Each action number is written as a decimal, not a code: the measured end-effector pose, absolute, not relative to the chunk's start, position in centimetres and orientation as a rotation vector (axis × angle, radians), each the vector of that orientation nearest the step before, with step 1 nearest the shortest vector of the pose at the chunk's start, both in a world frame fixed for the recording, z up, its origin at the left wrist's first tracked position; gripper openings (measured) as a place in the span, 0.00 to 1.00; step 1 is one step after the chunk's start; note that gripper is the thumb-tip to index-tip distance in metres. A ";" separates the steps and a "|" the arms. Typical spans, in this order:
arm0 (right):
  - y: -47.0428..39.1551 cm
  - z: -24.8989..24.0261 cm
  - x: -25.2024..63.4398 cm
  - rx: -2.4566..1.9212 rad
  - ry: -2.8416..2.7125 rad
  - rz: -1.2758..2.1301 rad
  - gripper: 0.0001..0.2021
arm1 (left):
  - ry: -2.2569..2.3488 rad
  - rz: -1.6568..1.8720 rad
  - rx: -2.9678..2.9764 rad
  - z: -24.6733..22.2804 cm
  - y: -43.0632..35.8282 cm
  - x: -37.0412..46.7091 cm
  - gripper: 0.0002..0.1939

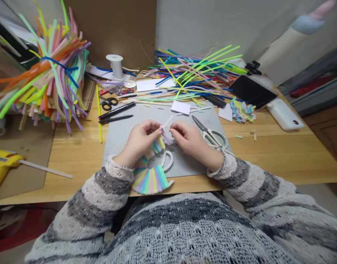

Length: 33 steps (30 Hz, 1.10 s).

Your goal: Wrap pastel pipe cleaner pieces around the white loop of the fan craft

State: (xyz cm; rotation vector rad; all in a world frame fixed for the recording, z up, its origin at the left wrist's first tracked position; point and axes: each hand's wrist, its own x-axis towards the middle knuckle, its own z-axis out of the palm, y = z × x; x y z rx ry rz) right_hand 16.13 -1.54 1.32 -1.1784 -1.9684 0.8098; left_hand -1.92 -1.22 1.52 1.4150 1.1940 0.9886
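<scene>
Over the grey mat, my left hand (139, 139) is closed on a curved band of pastel pipe cleaners (152, 179). The band's stripes run in yellow, mint, purple and pink, and its lower part hangs down to the table's front edge. White pipe cleaner ends (168, 161) stick out of it, one bent into a loop. My right hand (187, 137) is pinched beside the upper end of the band, close to a purple strand (166, 138) and a white tip (168, 121). What its fingertips hold is too small to make out.
Light-handled scissors (212, 134) lie right of my right hand. Black pens (117, 112) and small black scissors (108, 103) lie left. Loose pipe cleaners (196, 73) spread behind the mat (119, 132). A yellow glue gun (4, 165) and a big pipe cleaner bundle (53, 73) are left, a phone (252, 91) right.
</scene>
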 end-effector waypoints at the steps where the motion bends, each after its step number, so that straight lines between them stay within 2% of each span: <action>1: -1.5 1.3 16.2 -1.189 -1.908 0.874 0.06 | 1.163 1.008 1.349 1.6 -1.2 -1.9 0.12; 6: -1.4 1.5 16.0 -1.109 -1.662 1.505 0.11 | 1.126 1.061 1.248 1.9 -1.1 -2.1 0.12; 8: -1.4 1.7 15.9 -1.117 -1.594 1.623 0.12 | 1.194 1.087 1.335 1.9 -1.2 -2.1 0.11; 13: -1.5 1.4 15.9 -1.165 -1.667 1.512 0.10 | 1.343 1.137 1.540 1.8 -1.6 -1.5 0.09; 18: -0.7 0.7 16.4 -1.244 -1.643 1.460 0.09 | 1.219 1.122 1.356 1.8 -0.6 -1.1 0.12; 24: 0.2 0.6 17.1 -1.273 -1.490 1.551 0.12 | 1.043 0.685 1.268 2.3 0.8 -1.9 0.14; 33: 0.1 0.8 17.8 -1.222 -1.576 1.486 0.15 | 1.039 0.788 1.243 1.4 0.9 -1.0 0.14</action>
